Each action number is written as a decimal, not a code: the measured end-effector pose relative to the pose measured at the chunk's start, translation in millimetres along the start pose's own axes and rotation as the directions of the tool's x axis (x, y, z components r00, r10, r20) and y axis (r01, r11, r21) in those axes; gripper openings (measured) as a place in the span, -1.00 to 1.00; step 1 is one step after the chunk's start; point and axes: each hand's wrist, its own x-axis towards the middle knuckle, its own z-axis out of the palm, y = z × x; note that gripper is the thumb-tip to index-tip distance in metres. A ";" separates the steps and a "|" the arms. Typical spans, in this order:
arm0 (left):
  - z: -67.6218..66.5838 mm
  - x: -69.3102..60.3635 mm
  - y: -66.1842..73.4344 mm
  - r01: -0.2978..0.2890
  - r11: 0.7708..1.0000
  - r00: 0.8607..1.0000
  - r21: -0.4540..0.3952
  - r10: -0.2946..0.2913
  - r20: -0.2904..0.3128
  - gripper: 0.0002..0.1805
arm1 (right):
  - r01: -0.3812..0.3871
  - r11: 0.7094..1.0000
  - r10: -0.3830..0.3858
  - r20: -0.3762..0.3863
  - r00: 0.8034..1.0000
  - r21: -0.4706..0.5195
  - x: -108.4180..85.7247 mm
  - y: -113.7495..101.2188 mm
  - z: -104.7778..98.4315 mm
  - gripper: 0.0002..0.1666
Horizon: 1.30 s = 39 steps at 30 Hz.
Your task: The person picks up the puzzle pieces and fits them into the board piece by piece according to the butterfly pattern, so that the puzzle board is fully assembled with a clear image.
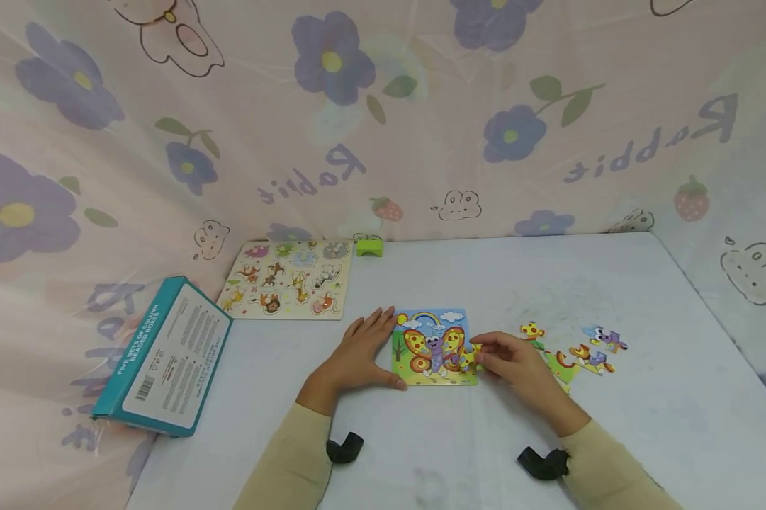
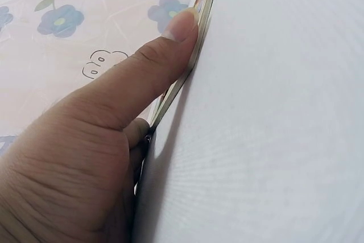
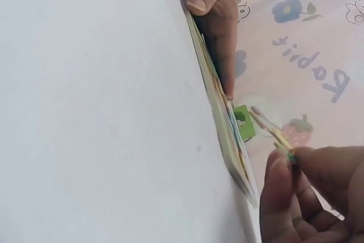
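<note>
A square butterfly puzzle board (image 1: 429, 320) lies on the white table, its picture showing a butterfly under a rainbow. My left hand (image 1: 360, 358) rests along the board's left side, fingers spread and fairly straight. The thumb (image 2: 162, 46) lies against the near edge in the left wrist view. Between thumb and fingertips, my right hand (image 1: 519, 368) pinches a small puzzle piece (image 3: 278, 135). That piece is above the board's lower right part; the right wrist view shows it tilted and raised off the board. Loose puzzle pieces (image 1: 592, 358) lie to the right of my right hand.
A wooden animal peg board (image 1: 293, 283) lies at the back left, with a green block (image 1: 369, 248) beside it. A teal box (image 1: 166, 354) leans at the left. Patterned cloth (image 1: 408, 142) hangs behind the table (image 1: 663, 425).
</note>
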 end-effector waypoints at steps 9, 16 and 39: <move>0.9 0.3 1.2 0.000 1.000 1.000 0.001 0.000 -0.001 0.52 | -0.129 0.991 0.130 -0.039 0.991 0.033 23.5 -5.6 20.1 -0.69; 1.5 0.5 1.3 0.002 1.000 1.000 0.000 -0.002 -0.006 0.52 | -0.185 0.980 0.179 -0.086 0.980 -0.068 31.3 -7.0 24.0 -0.65; 1.4 1.6 0.7 0.007 0.999 1.000 0.034 -0.007 -0.001 0.52 | 0.279 0.647 -0.118 0.268 0.956 -0.710 -1.2 -22.9 33.0 -0.36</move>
